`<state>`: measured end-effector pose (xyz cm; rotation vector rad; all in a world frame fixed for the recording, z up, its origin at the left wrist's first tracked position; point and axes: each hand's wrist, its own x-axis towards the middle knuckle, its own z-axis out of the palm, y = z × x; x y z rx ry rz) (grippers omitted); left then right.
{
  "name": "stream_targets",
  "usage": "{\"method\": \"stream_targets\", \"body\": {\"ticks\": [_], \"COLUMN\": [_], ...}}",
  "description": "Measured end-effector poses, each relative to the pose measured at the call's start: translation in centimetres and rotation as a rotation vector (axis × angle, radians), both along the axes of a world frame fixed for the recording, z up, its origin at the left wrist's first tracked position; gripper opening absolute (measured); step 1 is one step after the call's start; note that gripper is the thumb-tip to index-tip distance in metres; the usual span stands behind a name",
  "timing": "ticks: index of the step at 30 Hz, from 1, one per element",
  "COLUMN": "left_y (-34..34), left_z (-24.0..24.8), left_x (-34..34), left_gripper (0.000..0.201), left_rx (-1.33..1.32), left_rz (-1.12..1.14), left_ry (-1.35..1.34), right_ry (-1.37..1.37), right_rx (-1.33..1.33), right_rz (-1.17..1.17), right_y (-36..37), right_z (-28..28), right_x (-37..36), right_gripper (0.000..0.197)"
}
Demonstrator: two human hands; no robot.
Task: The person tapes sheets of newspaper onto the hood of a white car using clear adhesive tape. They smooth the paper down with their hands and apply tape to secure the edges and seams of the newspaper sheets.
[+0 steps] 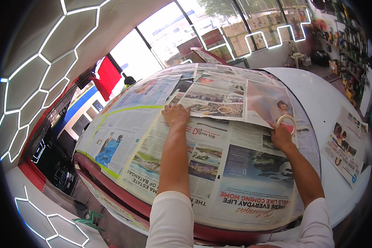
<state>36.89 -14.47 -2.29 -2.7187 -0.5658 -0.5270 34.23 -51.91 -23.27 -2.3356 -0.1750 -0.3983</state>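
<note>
A loose newspaper sheet [223,97] lies over other sheets on the papered, curved surface of a car. My left hand [176,114] is at its near left corner, with bent fingers down on the paper and the thumb at the sheet's edge. At the near right corner, my right hand [282,136] grips the edge of the sheet. A roll of masking tape [294,122] stands on its side at the right hand's fingers and appears held there. The newspaper underneath [211,173] reaches toward me, and strips of yellow-green tape [132,109] cross the left part.
Red bodywork [107,182] shows along the car's near left edge. A separate newspaper sheet [345,144] rests on the white panel [301,87] at right. Shelves of cans and bottles [351,45] line the far right wall. A green plastic chair [91,220] stands at lower left.
</note>
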Motion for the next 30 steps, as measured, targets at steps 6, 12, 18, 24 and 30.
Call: {"method": "stream_targets", "body": {"ticks": [6, 12, 18, 24, 30], "left_y": [2.4, -1.3, 0.2, 8.0, 14.9], "left_z": [-1.3, 2.6, 6.5, 6.5, 5.0], "left_x": [2.4, 3.3, 2.4, 1.8, 0.4], "left_gripper": [0.027, 0.015, 0.013, 0.018, 0.022], "left_rx": [0.087, -0.179, -0.227, -0.193, -0.096], "left_rz": [-0.095, -0.607, -0.875, -0.548, -0.378], "left_ry": [-0.157, -0.522, -0.794, -0.788, -0.665], "right_ry": [-0.040, -0.004, 0.071, -0.224, -0.072], "right_rx": [-0.079, -0.133, -0.130, -0.217, -0.239], "right_rz": [-0.025, -0.066, -0.023, -0.059, 0.035], "right_y": [1.4, 1.9, 4.4, 7.2, 9.9], "right_z": [0.7, 1.1, 3.9, 6.0, 9.3], "right_x": [-1.3, -1.9, -1.1, 2.3, 3.5], "right_gripper": [0.045, 0.046, 0.044, 0.040, 0.034]}}
